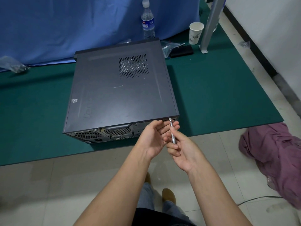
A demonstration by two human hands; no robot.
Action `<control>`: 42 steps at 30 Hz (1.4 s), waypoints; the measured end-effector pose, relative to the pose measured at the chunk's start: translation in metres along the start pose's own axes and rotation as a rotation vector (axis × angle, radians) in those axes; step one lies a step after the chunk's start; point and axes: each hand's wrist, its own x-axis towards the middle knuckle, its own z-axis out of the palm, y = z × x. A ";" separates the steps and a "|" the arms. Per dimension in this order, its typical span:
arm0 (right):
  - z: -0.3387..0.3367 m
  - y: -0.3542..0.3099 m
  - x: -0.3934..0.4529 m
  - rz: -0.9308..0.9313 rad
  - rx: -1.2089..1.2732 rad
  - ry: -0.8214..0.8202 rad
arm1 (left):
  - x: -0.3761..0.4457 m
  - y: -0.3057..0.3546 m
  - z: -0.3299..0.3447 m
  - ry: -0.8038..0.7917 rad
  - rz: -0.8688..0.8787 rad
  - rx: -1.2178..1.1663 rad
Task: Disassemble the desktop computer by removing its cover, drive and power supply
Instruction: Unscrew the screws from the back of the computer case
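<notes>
**Backing out the cover screw at the rear corner**

Working at the back edge of the computer [120,88], which lies on its side on the green mat [211,95] with its cover [114,75] closed on top, I hold the screwdriver [173,132] in my right hand [180,150], fingers curled round its silver shaft. The tip sits at a screw [169,118] near the right rear corner. My left hand [154,137] cups beside the tip, fingers loosely bent; whether they touch the shaft I cannot tell. To do this well, I should keep the shaft in line with the screw, press in gently while turning, and keep the left fingers ready underneath to catch the screw.
</notes>
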 end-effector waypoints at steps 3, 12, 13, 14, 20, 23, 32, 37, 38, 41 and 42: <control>-0.005 -0.001 -0.003 0.017 0.046 -0.054 | -0.001 0.001 0.000 -0.005 -0.007 -0.009; -0.005 -0.002 -0.001 -0.003 0.036 -0.008 | 0.001 -0.002 0.000 -0.015 0.016 -0.020; -0.005 -0.002 0.000 -0.015 0.011 -0.005 | 0.001 -0.002 -0.001 -0.015 0.020 -0.008; -0.004 -0.001 0.001 -0.020 -0.005 -0.004 | 0.001 -0.002 -0.001 -0.015 0.024 -0.001; -0.003 0.002 -0.001 0.027 0.070 -0.038 | 0.000 -0.002 -0.001 -0.005 0.020 -0.034; -0.005 0.000 -0.003 0.029 0.089 -0.048 | 0.001 -0.002 0.000 0.000 0.023 -0.043; -0.002 0.000 0.000 0.012 0.049 -0.050 | 0.001 -0.003 -0.001 -0.004 0.028 -0.037; -0.006 -0.005 -0.002 0.040 0.070 -0.073 | 0.000 -0.002 0.001 0.001 0.021 -0.070; -0.005 -0.004 -0.002 0.042 0.063 -0.058 | 0.000 -0.002 0.001 0.002 0.021 -0.066; 0.000 -0.003 0.000 0.028 0.013 -0.010 | 0.002 -0.002 -0.001 -0.003 0.022 -0.056; 0.001 -0.002 0.001 0.027 0.012 0.001 | 0.002 -0.002 -0.002 -0.006 0.023 -0.053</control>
